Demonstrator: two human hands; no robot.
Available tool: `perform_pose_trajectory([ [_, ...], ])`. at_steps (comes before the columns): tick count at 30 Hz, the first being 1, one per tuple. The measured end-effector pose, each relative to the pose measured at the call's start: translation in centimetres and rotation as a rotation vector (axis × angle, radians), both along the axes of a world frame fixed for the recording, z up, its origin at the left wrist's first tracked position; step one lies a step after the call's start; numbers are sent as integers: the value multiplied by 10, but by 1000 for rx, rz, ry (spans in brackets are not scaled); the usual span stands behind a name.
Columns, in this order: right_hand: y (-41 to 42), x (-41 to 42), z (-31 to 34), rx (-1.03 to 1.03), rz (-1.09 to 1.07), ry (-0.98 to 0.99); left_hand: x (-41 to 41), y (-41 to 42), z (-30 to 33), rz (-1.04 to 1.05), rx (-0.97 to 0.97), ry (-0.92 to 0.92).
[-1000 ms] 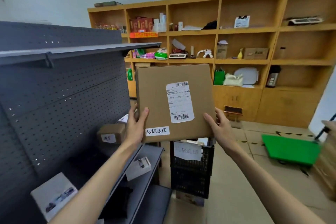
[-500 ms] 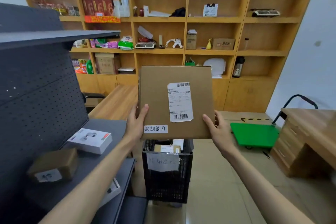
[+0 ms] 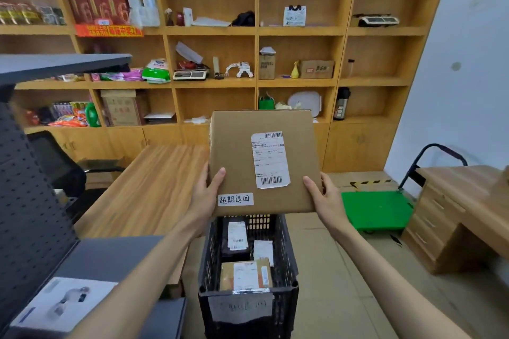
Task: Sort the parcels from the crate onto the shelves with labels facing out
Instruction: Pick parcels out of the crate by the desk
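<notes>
Parcel-sorting had me facing one tall wooden shelving unit (image 3: 256, 33) along the back wall, with one grey metal rack (image 3: 35, 201) at my left. One black crate (image 3: 286, 250) sat on the floor below my arms, and I counted three parcels inside it, labels up. One cardboard parcel (image 3: 237, 162) was upright above the crate, its long axis near vertical, its broad face turned toward me. That face bore two labels: one printed shipping label (image 3: 270, 160) and one handwritten strip (image 3: 235, 199). My left hand (image 3: 205, 198) gripped its lower left edge, thumb on the front; my right hand (image 3: 327, 198) gripped the lower right edge likewise.
</notes>
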State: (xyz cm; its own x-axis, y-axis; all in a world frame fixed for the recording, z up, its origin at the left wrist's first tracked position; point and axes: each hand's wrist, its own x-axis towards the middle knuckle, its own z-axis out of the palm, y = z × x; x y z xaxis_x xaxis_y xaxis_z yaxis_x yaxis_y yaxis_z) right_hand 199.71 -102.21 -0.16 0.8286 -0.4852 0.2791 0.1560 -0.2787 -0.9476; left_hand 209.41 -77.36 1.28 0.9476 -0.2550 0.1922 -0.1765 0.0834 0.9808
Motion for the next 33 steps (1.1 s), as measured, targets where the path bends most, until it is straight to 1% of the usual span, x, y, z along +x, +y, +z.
perform_pose_trajectory([
  [4, -18, 51, -27, -9, -46, 72, 60, -15, -31, 3, 71, 55],
  [10, -51, 142, -76, 52, 9, 175, 148, -44, -80, -12, 120, 151],
  [15, -76, 211, -113, 96, 2, 288, 212, -69, -116, 45, 205, 237],
  [18, -85, 250, -146, 137, 47, 358, 246, -77, -147, 70, 241, 300],
  [22, -81, 272, -189, 177, 79, 494, 271, -67, -197, 116, 346, 458],
  [25, -77, 280, -221, 187, 105, 595, 280, -60, -233, 87, 402, 553],
  [28, -72, 282, -253, 211, 99, 679, 286, -55, -267, 65, 423, 634],
  [33, -64, 280, -287, 206, 71, 783, 288, -51, -310, 57, 423, 750],
])
